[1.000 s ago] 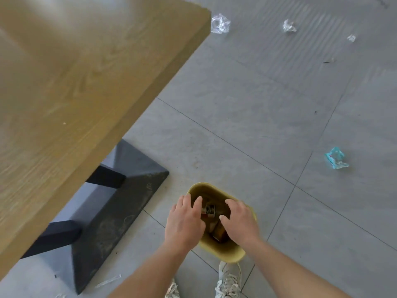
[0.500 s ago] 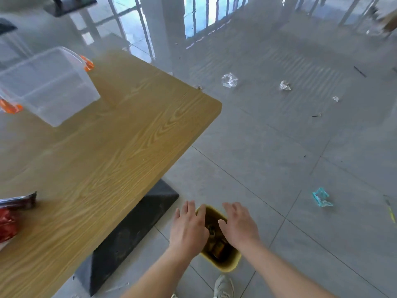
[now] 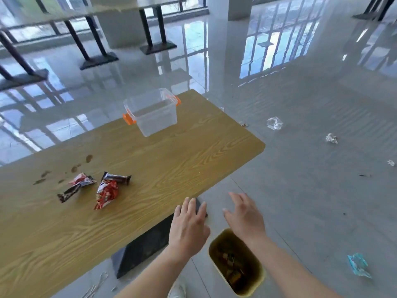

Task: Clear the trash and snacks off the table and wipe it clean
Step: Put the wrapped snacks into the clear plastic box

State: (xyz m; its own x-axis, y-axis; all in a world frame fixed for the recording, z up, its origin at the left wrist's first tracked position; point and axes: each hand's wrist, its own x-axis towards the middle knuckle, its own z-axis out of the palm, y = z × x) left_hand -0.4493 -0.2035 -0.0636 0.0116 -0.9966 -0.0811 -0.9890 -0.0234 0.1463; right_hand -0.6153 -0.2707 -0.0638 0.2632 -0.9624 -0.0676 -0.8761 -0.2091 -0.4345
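Observation:
On the wooden table (image 3: 150,168) lie a red snack wrapper (image 3: 106,194), a dark wrapper (image 3: 117,178) behind it and a red-and-dark wrapper (image 3: 76,186) to the left. Brown stains (image 3: 75,168) mark the wood beyond them. A clear plastic box (image 3: 153,111) with orange latches stands at the far end. On the floor beside the table sits a yellow bin (image 3: 236,262) with wrappers inside. My left hand (image 3: 188,225) hovers open, empty, just off the table's edge. My right hand (image 3: 245,214) is open and empty above the bin.
The table's black base (image 3: 148,244) sits on the floor left of the bin. Crumpled scraps litter the grey tiles: clear plastic (image 3: 274,123), white paper (image 3: 331,138), a blue wrapper (image 3: 358,265). Other tables' black legs (image 3: 96,50) stand far behind.
Both hands have lifted out of the bin and spread open. The view has swung up from the floor, bringing the table top, wrappers and clear box into sight.

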